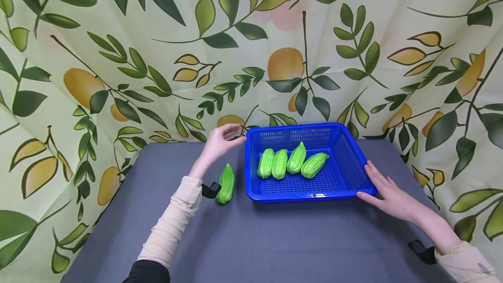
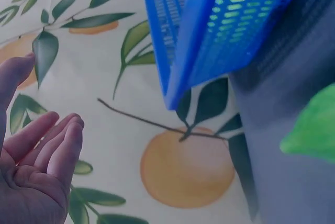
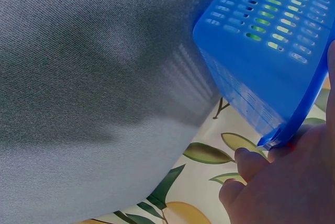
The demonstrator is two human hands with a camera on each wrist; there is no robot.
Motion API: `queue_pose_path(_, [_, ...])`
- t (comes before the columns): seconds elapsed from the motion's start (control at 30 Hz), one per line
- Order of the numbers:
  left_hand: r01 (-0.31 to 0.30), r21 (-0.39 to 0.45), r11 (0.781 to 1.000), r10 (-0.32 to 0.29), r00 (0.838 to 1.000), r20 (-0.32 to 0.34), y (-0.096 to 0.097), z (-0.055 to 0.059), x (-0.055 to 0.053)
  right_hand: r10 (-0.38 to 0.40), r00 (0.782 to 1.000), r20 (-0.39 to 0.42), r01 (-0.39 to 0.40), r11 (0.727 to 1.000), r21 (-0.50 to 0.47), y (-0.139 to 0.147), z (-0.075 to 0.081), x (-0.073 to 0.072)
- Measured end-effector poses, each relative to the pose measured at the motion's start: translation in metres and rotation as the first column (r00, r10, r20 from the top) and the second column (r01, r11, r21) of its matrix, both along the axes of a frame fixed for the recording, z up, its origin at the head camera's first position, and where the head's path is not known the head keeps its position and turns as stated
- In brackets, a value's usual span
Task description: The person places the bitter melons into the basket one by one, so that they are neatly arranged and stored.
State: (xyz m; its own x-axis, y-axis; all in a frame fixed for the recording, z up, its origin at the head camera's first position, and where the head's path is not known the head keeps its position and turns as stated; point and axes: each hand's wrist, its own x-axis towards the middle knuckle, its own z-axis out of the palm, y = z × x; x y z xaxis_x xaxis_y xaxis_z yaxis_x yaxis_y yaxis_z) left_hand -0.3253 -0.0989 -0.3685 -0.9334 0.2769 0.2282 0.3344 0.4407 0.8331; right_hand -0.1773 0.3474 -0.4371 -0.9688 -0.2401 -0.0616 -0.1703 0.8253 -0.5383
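Observation:
A blue plastic basket [image 1: 306,194] with slotted walls stands on the grey table and holds several light green bitter melons [image 1: 279,164] side by side. One more bitter melon [image 1: 225,184] lies on the table left of the basket, beside my left wrist. My left hand [image 1: 223,139] is up at the basket's far left corner, fingers loosely bent and nothing in them; the left wrist view shows the palm apart from the rim. My right hand [image 1: 393,195] holds the basket's near right corner, thumb on the front rim and fingers along the right side.
The grey cloth-covered table [image 1: 275,239] extends in front of the basket. Behind and at both sides hangs a pale curtain [image 1: 235,77] printed with leaves and orange fruit, close to the basket's back edge. A black strap [image 1: 211,190] is on my left wrist.

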Motion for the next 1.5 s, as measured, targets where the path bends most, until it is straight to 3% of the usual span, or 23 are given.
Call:
queue_pose_path(0.23, [-0.074,0.022,0.997,0.074,0.997,0.019,-0.022,-0.007,0.004,0.001,1.0,-0.001,-0.001,1.0,-0.011,0.001,-0.001,0.002])
queue_pose_path(0.37, [-0.085,0.026,0.996,0.084,0.996,0.02,-0.03,-0.014,0.009,-0.001,1.0,-0.003,0.001,1.0,-0.008,0.0,-0.001,0.002])
queue_pose_path(0.67, [-0.125,0.005,0.992,0.124,0.988,0.097,-0.048,-0.051,0.025,-0.003,1.0,0.006,0.003,1.0,-0.011,0.001,-0.001,0.001])
queue_pose_path(0.87, [-0.156,0.016,0.988,0.153,0.98,0.126,-0.056,-0.064,0.032,0.0,1.0,0.001,0.0,1.0,-0.003,0.0,0.0,0.002])
queue_pose_path(1.0, [-0.155,0.004,0.988,0.153,0.978,0.141,-0.059,-0.071,0.037,0.003,1.0,-0.001,-0.003,1.0,0.003,0.001,0.001,0.001])
queue_pose_path(1.27, [-0.165,-0.066,0.984,0.172,0.977,0.123,-0.06,-0.093,0.058,0.003,1.0,0.001,-0.003,1.0,-0.006,0.001,0.001,0.0])
queue_pose_path(1.5, [-0.149,-0.087,0.985,0.16,0.977,0.138,-0.064,-0.104,0.069,0.003,1.0,0.002,-0.003,1.0,-0.009,0.001,0.0,0.0])
